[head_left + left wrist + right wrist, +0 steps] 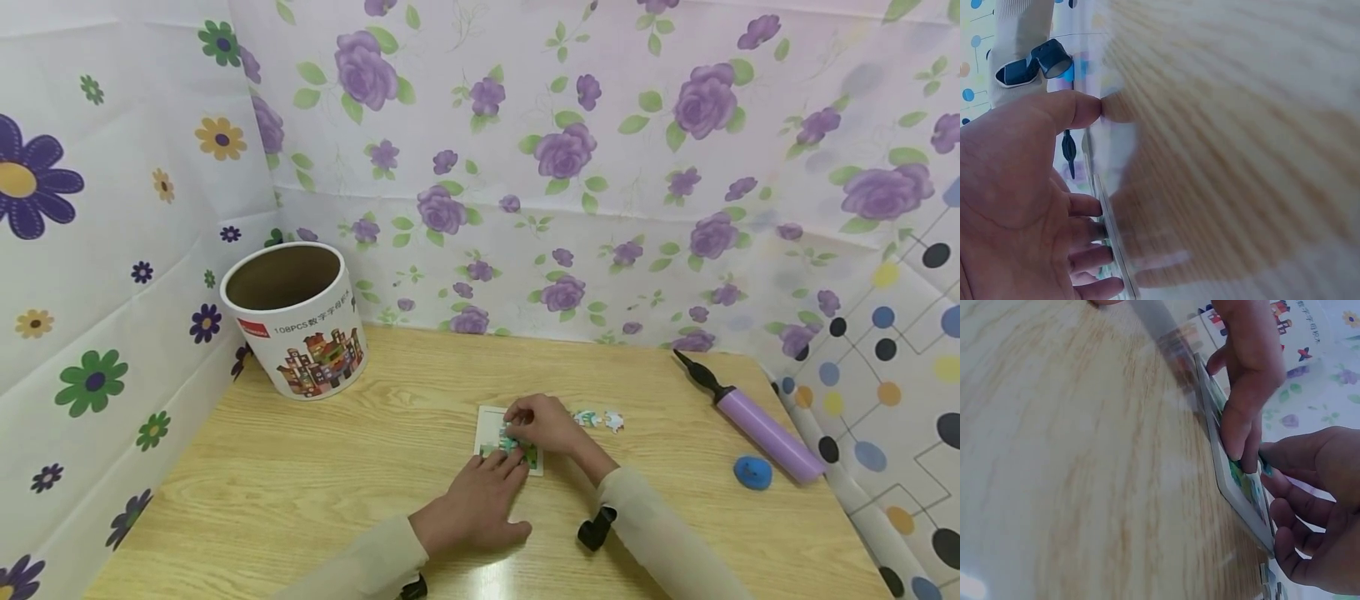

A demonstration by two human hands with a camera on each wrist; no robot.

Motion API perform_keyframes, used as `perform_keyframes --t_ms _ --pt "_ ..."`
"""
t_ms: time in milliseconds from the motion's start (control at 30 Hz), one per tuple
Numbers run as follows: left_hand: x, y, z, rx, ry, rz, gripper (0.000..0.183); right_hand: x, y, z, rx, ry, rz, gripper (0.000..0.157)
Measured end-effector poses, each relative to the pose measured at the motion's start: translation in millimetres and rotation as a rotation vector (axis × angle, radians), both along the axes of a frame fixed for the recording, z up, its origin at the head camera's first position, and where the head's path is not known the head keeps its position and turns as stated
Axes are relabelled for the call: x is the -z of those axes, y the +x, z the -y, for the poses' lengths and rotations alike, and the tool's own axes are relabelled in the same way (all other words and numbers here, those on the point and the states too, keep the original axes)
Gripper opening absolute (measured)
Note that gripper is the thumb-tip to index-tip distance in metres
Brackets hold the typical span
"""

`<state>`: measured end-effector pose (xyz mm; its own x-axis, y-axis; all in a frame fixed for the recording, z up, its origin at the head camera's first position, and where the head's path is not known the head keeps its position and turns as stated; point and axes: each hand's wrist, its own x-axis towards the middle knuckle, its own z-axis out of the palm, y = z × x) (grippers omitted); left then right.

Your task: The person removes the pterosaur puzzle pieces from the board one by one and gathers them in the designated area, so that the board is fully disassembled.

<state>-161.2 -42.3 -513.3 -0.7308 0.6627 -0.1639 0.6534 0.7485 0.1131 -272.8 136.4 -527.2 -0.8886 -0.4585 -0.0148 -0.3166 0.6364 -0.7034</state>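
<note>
A small jigsaw puzzle in a pale frame [490, 419] lies flat on the table, part of its green picture pieces showing and part of its bare backing uncovered. My left hand [482, 503] rests with fingers extended over the puzzle's near edge, fingertips touching the pieces; the thumb is spread to the side. Over the puzzle's right side, my right hand [549, 427] pinches a puzzle piece [1265, 466] between thumb and index finger; only its teal-green edge shows. Just right of that hand lie loose puzzle pieces [587, 418], one of them whitish [614, 421].
A large white printed bucket [315, 333] stands at the back left. To the right lie a purple hand pump [768, 433] with a black nozzle and a blue lump [753, 472]. Floral cloth [525, 250] hangs behind the wooden table [300, 475].
</note>
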Motion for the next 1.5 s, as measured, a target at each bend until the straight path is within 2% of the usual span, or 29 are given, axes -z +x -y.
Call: perform_keyframes --t_ms 200,500,867,1200,1500 --pt "2.5 0.7 2 0.021 0.009 -0.027 0.082 -4.6 2.9 -5 -0.006 -0.031 -0.031 0.005" --pt "5.5 0.7 4 0.007 0.043 0.006 0.082 -14.9 8.0 -28 0.043 -0.098 -0.012 0.016" --pt "7.1 0.6 6 0.014 0.086 0.043 0.083 -23.3 15.0 -70 0.124 -0.065 -0.059 0.010" --pt "9.5 0.0 7 0.019 0.103 0.053 0.082 -19.6 21.3 -103 0.207 -0.050 -0.042 0.009" --pt "7.3 1.4 8 0.021 0.097 0.056 0.082 -9.4 23.7 -122 0.212 -0.052 -0.037 0.014"
